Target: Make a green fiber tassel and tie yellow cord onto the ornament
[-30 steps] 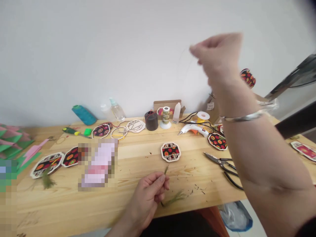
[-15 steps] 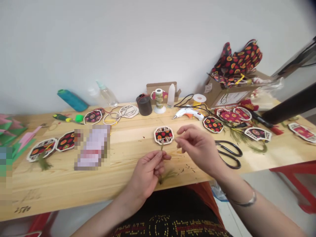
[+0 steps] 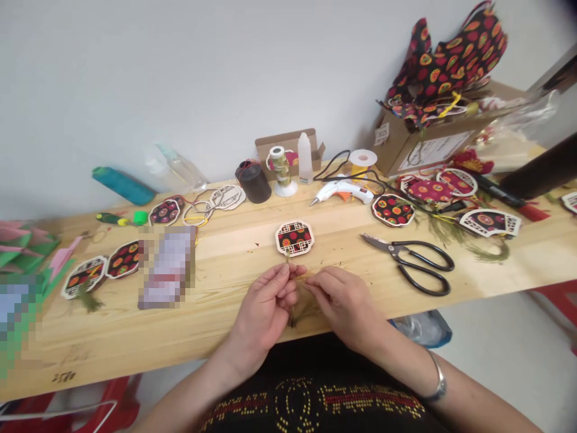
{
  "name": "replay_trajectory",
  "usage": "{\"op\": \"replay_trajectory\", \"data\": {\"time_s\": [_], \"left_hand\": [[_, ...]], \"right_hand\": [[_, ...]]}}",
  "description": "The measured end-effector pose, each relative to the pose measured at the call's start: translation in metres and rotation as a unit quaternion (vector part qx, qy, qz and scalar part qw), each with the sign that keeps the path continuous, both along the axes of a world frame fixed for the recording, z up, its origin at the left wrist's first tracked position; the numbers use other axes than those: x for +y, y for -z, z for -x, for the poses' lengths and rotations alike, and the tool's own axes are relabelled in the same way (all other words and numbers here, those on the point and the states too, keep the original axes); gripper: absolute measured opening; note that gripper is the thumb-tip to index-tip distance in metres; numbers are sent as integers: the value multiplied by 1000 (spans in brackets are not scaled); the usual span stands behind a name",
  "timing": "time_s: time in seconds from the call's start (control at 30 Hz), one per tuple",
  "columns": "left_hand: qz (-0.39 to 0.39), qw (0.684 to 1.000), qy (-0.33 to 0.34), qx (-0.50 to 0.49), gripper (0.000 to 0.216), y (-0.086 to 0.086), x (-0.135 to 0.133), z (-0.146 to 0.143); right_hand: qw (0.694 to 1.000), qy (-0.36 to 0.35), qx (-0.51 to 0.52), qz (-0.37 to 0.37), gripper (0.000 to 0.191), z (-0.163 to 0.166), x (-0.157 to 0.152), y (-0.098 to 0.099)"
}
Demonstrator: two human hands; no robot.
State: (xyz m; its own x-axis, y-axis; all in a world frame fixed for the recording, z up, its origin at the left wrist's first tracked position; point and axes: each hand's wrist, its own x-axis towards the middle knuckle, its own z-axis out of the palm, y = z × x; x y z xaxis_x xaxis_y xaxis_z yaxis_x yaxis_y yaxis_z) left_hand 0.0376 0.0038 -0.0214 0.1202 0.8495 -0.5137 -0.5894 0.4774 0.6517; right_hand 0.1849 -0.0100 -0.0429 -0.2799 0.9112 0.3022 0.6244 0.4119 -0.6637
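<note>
An eight-sided pendant (image 3: 294, 239) with a pale fretwork frame and black, red and orange patterned cloth lies flat in front of me. Just below it, my left hand (image 3: 270, 294) pinches the top of an olive-green tassel (image 3: 292, 316), whose strands hang beneath the fingers, mostly hidden. My right hand (image 3: 345, 304) is close beside the left, thumb and forefinger pressed together on what looks like a thin thread (image 3: 303, 278), faint between the hands. Black-handled scissors (image 3: 406, 258) lie with parted blades to the right of my right hand.
A white glue gun (image 3: 345, 190), thread spools (image 3: 253, 181) and a plastic bottle (image 3: 305, 161) stand along the wall. More pendants (image 3: 393, 210) lie on both sides. A cardboard box (image 3: 433, 147) with patterned cloth is at back right. The table's front edge is near my wrists.
My right hand has come down and left, from beside the pendant to beside my left hand. The left still pinches the tassel. The scissors' blades have come into view as the camera shifted.
</note>
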Motion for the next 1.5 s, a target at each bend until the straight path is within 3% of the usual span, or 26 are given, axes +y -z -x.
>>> {"op": "replay_trajectory", "data": {"time_s": [0.93, 1.03, 1.17, 1.27, 1.5], "left_hand": [[-39, 999, -3, 16, 6, -8, 5, 3], [-52, 998, -7, 45, 4, -7, 4, 3], [-75, 994, -10, 81, 7, -6, 3, 2], [-81, 993, -1, 86, 8, -7, 3, 2], [-74, 994, 25, 79, 10, -4, 1, 3]], "right_hand": [[990, -10, -141, -6, 18, -7, -3, 3], [996, -11, -91, 3, 19, -8, 0, -3], [998, 19, 60, 23, 21, -9, 8, -12], [979, 24, 174, 103, 17, -7, 13, -13], [921, 37, 318, 222, 21, -1, 19, -12]]}}
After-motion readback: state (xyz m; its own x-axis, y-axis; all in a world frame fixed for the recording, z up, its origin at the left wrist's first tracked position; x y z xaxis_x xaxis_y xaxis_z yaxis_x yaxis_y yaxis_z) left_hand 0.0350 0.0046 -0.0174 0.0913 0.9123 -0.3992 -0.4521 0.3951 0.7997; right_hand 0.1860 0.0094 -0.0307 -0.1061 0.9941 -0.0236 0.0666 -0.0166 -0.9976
